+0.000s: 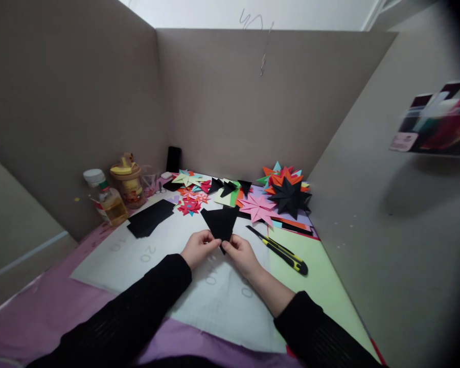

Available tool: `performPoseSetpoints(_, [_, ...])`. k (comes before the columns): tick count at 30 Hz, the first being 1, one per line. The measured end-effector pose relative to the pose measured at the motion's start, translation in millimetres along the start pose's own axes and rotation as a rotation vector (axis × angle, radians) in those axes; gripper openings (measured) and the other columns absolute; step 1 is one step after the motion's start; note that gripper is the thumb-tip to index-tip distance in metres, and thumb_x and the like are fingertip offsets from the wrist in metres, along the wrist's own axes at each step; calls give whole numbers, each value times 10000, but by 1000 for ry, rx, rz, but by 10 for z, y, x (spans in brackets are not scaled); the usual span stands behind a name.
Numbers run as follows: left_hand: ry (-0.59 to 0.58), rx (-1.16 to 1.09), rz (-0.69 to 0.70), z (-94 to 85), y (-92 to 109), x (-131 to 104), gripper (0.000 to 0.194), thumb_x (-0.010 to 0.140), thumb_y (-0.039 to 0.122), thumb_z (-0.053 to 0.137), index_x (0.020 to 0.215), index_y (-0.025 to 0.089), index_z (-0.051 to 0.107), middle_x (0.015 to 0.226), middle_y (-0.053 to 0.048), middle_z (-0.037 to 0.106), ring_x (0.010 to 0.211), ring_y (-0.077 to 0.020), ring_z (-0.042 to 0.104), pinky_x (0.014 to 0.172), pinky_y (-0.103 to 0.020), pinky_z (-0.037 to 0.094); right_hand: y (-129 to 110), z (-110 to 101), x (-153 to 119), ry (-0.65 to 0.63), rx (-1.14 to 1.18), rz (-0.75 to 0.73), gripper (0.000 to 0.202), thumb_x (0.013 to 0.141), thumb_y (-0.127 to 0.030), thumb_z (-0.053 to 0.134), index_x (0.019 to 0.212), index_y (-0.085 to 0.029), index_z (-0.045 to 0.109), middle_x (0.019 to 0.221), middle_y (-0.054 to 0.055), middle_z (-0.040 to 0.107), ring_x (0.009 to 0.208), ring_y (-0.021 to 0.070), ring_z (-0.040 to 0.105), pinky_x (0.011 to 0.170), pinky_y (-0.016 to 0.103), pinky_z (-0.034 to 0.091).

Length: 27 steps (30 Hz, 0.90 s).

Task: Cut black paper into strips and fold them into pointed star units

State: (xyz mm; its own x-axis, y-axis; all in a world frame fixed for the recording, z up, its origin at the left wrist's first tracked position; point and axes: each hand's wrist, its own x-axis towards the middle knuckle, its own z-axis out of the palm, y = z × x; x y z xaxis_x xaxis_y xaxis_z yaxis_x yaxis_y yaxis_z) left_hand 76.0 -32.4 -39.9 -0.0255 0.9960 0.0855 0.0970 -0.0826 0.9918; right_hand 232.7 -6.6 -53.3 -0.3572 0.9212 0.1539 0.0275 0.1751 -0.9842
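Note:
A piece of folded black paper (220, 223) is held between both hands above the white sheet (161, 278). Its wide edge points away from me and its narrow tip points toward me. My left hand (200, 248) pinches it near the tip from the left, thumb on top. From the right, my right hand (242, 253) grips the same tip, its thumb close to the other one. Fingers behind the paper are partly hidden. Left of the hands lies a stack of black paper (151, 218). A yellow-and-black utility knife (281, 250) rests to the right.
Folded paper stars, a pink one (258, 208) and a black one (290, 197) among them, crowd the back right. Small black folded pieces (228, 188) lie at the back. A bottle (113, 204) and a lidded cup (128, 181) stand at left. Grey panels (253, 102) enclose the table.

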Motion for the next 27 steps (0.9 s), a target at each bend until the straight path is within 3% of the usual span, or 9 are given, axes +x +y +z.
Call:
performPoseSetpoints(11, [142, -102, -30, -69, 62, 27, 313, 651, 390, 708, 560, 157, 520, 465, 59, 473, 435, -69, 392, 451, -196, 289, -4, 32, 15, -8, -95, 8, 292, 731, -365, 586, 564, -189, 424, 518, -56, 376, 521, 102, 341, 483, 228, 268])
performPoseSetpoints(21, [254, -191, -31, -136, -2, 107, 296, 631, 385, 717, 577, 167, 524, 452, 69, 452, 433, -72, 379, 455, -199, 277, -16, 31, 16, -44, -68, 26, 291, 717, -352, 578, 551, -194, 399, 511, -61, 372, 509, 96, 323, 483, 230, 254])
performPoseSetpoints(27, [406, -316, -46, -272, 7, 191, 310, 608, 399, 710, 577, 174, 500, 471, 81, 430, 415, -60, 363, 438, -198, 270, -56, 32, 0, -131, -42, 57, 284, 680, -373, 607, 548, -182, 443, 504, -56, 397, 498, 92, 335, 477, 228, 249])
